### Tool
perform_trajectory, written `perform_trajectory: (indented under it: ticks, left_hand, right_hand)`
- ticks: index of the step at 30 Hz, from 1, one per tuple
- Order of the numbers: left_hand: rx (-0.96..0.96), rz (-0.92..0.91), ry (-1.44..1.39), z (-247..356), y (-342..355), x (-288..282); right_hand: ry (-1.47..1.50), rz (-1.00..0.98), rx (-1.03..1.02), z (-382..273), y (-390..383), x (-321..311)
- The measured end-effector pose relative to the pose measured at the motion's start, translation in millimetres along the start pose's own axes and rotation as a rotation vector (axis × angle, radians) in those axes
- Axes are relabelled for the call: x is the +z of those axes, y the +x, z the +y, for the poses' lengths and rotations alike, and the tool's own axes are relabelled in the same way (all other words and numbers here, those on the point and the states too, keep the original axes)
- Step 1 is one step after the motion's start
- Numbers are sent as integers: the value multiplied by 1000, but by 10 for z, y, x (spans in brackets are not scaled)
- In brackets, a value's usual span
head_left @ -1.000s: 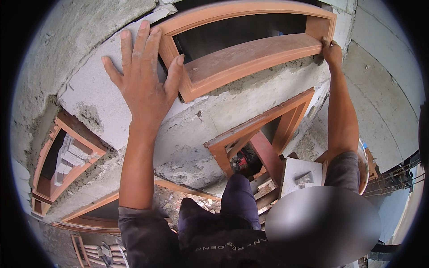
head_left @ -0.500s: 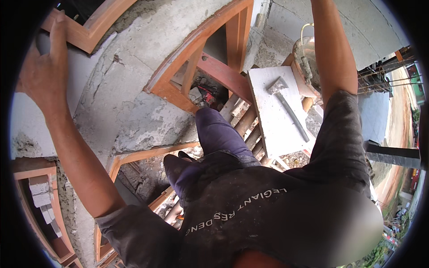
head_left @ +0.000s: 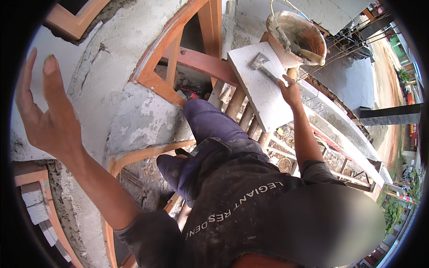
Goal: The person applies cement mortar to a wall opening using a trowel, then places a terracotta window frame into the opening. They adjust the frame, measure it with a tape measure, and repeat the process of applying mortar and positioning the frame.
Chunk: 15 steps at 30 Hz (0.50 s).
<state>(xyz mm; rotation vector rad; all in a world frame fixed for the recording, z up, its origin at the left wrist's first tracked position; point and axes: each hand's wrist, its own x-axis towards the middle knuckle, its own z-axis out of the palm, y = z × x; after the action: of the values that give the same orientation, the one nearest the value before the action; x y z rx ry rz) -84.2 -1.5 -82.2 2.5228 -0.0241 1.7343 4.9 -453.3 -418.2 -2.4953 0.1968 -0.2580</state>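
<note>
- Holds the left hand (head_left: 53, 120) raised and open in front of the pale wall (head_left: 143, 120), digits pointing up and spread; cannot tell whether touching it.
- Shows the corner of an orange wooden frame (head_left: 73, 24) above that hand.
- Stretches the right forearm (head_left: 306, 134) forward, right hand (head_left: 290, 91) bent around the grey handle of a hatchet (head_left: 260, 61); cannot tell how fully closed.
- Rests the hatchet's head beyond the right fingertips, on a white slab (head_left: 268, 107).
- Shows a bucket (head_left: 277, 42) just past that hand.

Decent daylight, brightest out past the right hand (head_left: 290, 91). Big blurry oval (head_left: 328, 228) below it, fisheye bending and black rim (head_left: 5, 111) right beside the left hand (head_left: 52, 127).
</note>
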Motion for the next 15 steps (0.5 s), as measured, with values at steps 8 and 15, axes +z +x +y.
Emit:
perform_trajectory:
  ticks: [8,15]
  left_hand:
    - [-355,-500,-499,55,-2063,-560]
    - [-969,-726,-416,164,-3351,-981]
  right_hand:
    - [-359,31,61,-17,-215,380]
    - [-312,139,-62,-52,-306,584]
